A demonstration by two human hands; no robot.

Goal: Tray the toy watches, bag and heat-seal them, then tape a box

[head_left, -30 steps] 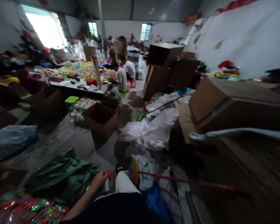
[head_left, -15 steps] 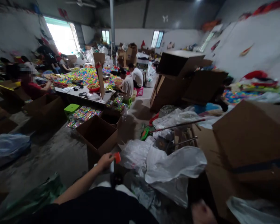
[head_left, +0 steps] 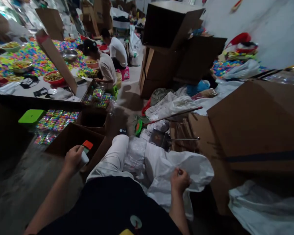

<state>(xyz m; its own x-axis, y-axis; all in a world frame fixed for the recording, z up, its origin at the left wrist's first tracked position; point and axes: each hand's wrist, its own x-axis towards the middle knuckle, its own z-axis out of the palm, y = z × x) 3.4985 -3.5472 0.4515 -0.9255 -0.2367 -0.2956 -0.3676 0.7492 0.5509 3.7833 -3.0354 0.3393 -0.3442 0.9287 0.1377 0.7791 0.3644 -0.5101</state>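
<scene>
My left hand (head_left: 73,160) is closed around a small item with an orange block (head_left: 87,144) at its top and a pale, whitish part below. It is over the near edge of an open cardboard box (head_left: 71,138). On the right, my right hand (head_left: 180,179) is curled with its fingers pressed together, above a white plastic sack (head_left: 161,163); whatever it pinches is too small to make out. Clear plastic packaging (head_left: 135,151) lies beside my white-clad leg.
Two seated people (head_left: 106,65) work at a table (head_left: 75,93) covered in colourful pieces. A green stool (head_left: 31,116) and bagged coloured items (head_left: 56,120) are at left. Stacked cartons (head_left: 156,68), a long-handled dustpan (head_left: 158,138) and a large carton (head_left: 257,120) occupy the right.
The view has tilted down and shifted right. My left hand has lifted its item beside the open box. My right hand has come up over the white sack. One leg now reaches forward.
</scene>
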